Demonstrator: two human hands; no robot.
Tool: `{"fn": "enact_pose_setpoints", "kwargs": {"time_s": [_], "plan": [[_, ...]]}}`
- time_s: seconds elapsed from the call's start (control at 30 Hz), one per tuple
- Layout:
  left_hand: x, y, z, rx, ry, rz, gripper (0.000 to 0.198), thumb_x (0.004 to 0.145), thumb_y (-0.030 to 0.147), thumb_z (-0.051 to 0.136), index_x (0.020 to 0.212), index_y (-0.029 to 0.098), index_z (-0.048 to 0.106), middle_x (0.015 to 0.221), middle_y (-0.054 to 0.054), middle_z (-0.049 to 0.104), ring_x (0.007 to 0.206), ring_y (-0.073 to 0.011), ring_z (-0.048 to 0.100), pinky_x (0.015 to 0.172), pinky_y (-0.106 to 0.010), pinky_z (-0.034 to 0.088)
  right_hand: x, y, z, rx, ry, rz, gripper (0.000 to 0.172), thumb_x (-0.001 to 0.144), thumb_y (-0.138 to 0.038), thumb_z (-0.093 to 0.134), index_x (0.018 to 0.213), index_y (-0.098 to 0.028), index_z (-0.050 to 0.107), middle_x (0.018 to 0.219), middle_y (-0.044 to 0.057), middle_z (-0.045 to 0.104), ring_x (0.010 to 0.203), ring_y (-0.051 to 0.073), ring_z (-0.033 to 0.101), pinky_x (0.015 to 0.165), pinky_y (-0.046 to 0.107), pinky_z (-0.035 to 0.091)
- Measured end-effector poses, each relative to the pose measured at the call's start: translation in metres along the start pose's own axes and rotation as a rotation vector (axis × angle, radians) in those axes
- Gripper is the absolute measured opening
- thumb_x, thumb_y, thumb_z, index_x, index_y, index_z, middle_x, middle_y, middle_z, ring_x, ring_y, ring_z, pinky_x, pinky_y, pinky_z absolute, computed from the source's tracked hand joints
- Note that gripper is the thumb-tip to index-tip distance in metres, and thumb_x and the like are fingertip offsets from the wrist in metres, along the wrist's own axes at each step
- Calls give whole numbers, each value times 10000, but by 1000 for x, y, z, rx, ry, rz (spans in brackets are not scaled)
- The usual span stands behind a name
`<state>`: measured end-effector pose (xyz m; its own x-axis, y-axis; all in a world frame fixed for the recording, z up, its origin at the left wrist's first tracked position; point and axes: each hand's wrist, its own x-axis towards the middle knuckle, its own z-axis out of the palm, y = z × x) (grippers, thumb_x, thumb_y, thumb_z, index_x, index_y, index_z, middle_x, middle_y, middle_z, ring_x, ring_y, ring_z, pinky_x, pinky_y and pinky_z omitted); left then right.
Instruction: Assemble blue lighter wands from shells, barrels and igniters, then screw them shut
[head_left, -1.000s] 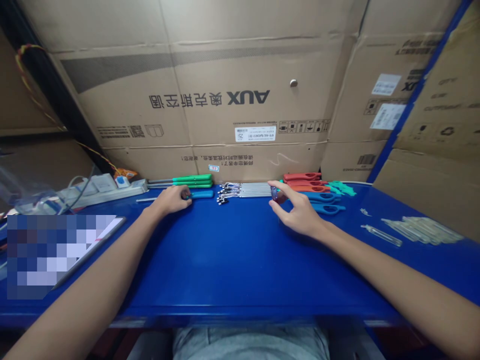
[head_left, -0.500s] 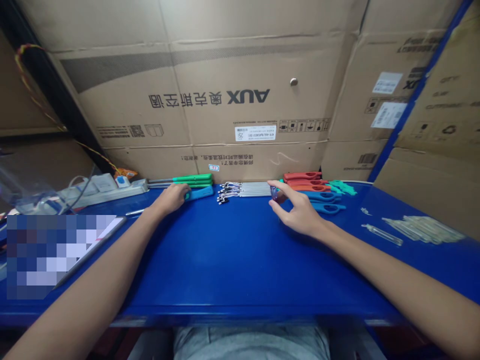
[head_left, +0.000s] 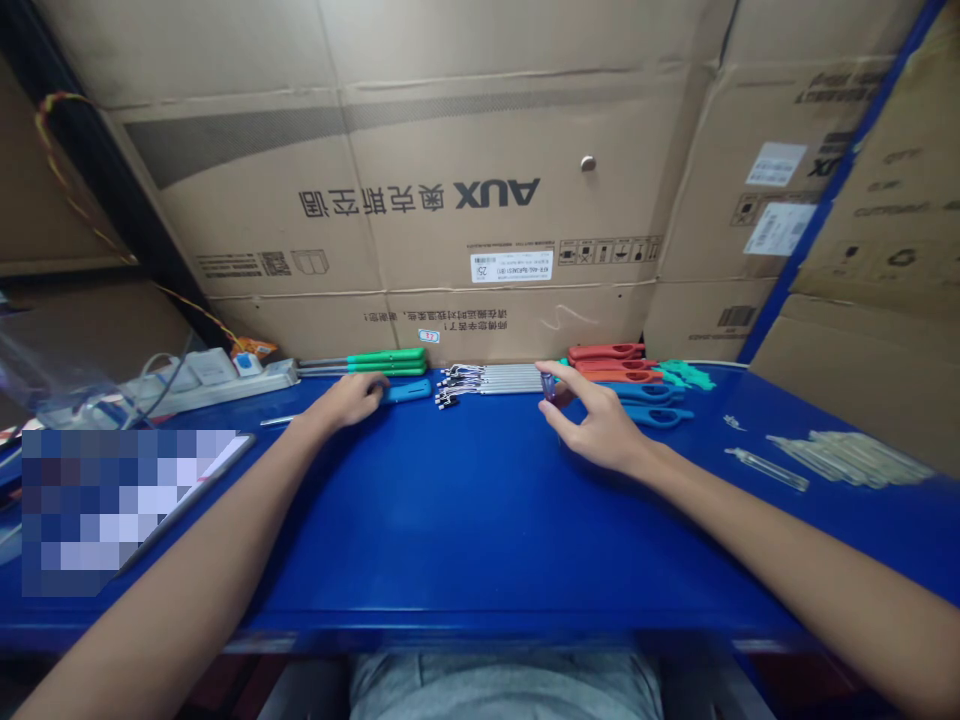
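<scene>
My left hand [head_left: 355,399] rests near the back of the blue table [head_left: 450,500], fingers curled over the left end of a blue-handled long lighter [head_left: 409,391]. The rest of that handle shows to the right of the fingers. A thin metal rod [head_left: 279,421] lies left of the hand, in line with it. My right hand [head_left: 598,415] pinches a small see-through purple piece [head_left: 548,387] between thumb and fingers, in front of the silver tubes with wires [head_left: 510,379]. Behind my left hand lie green-handled long lighters [head_left: 386,362] with metal rods.
Right of the tubes are red handle shells [head_left: 607,352], blue handle shells [head_left: 656,416] and small turquoise pieces [head_left: 686,375]. Several clear plastic tanks [head_left: 847,458] lie farther right. A power strip [head_left: 217,385] and a blurred-out tablet [head_left: 135,510] are at left. Cardboard [head_left: 420,140] walls the back.
My left hand has come slightly towards me, and the blue-handled lighter has shifted a little right and nearer with it. My right hand keeps its pinch almost unmoved.
</scene>
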<state>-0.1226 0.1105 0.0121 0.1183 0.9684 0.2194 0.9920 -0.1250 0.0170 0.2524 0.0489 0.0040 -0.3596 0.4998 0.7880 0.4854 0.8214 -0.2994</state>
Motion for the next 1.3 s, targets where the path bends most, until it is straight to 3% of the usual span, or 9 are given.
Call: {"fn": "enact_pose_setpoints", "kwargs": {"time_s": [0.3,0.53,0.77,1.0,1.3], "plan": [[-1,-1,-4,-25,-11,11,466,690,348,495,1107,172,608,1161,-102,671,1077,-298,621,896,-354,483,0,1,1,3,5,-3,434,850,-182,571,1281,-194,522,878,26,682,714,138,645,761,299,558],[-3,1,-5,-13,-21,38,405,662,364,511,1009,168,581,966,-91,684,926,-290,643,780,-347,494,-2,3,1,3,-8,4,438,859,-191,565,1294,-215,512,855,16,666,724,142,642,761,305,551],[-2,1,-3,15,-4,50,318,695,315,500,952,178,627,937,-70,700,882,-268,647,762,-320,492,-2,4,2,12,-5,-3,435,868,-197,560,1299,-219,507,892,22,670,728,142,648,761,305,554],[1,-7,6,74,96,52,319,764,263,492,989,190,707,1105,-105,670,1114,-306,565,944,-383,458,-1,2,1,6,-13,-6,426,873,-194,548,1297,-225,511,894,21,674,730,144,649,755,300,562],[2,-10,14,72,128,34,367,842,267,454,1098,160,694,1018,-133,681,933,-264,653,870,-338,509,-1,1,1,-4,-12,-6,426,875,-196,551,1298,-239,518,896,21,674,723,145,649,748,302,565]]}}
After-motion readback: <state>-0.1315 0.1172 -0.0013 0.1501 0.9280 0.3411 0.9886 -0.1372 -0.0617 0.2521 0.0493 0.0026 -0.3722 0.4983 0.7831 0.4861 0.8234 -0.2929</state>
